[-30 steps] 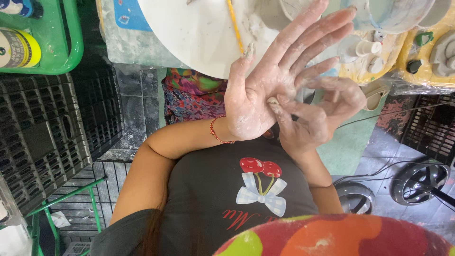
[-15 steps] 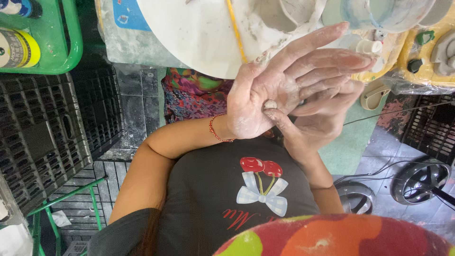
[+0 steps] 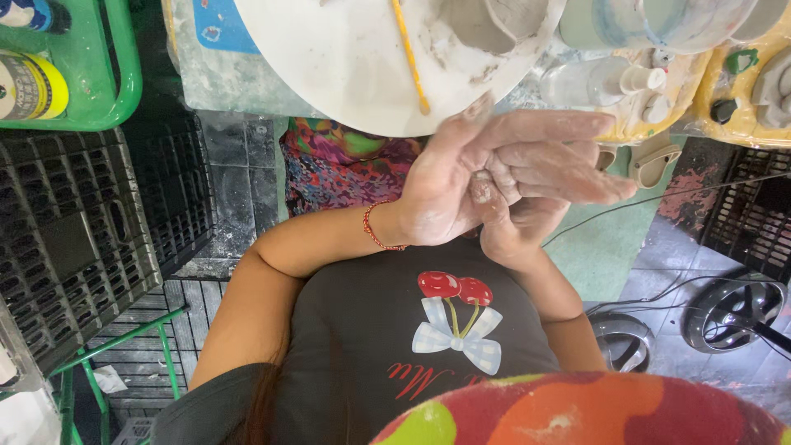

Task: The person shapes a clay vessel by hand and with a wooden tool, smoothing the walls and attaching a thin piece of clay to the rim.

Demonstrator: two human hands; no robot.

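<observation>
Two hands press together in front of the person's chest, both dusty with pale clay. The left hand (image 3: 461, 185) is flat and open, fingers spread wide, and holds nothing by itself. The right hand (image 3: 535, 194) lies against its palm, and a small lump of clay (image 3: 482, 189) sits squeezed between them. A red string (image 3: 375, 235) goes round the left wrist. Above them is a round white board (image 3: 346, 66) with a yellow stick (image 3: 409, 53) lying on it. At the top left, a green tray (image 3: 99, 99) holds a round can (image 3: 33, 86) with a yellow and white label. A blue card (image 3: 218, 25) lies beside the board.
</observation>
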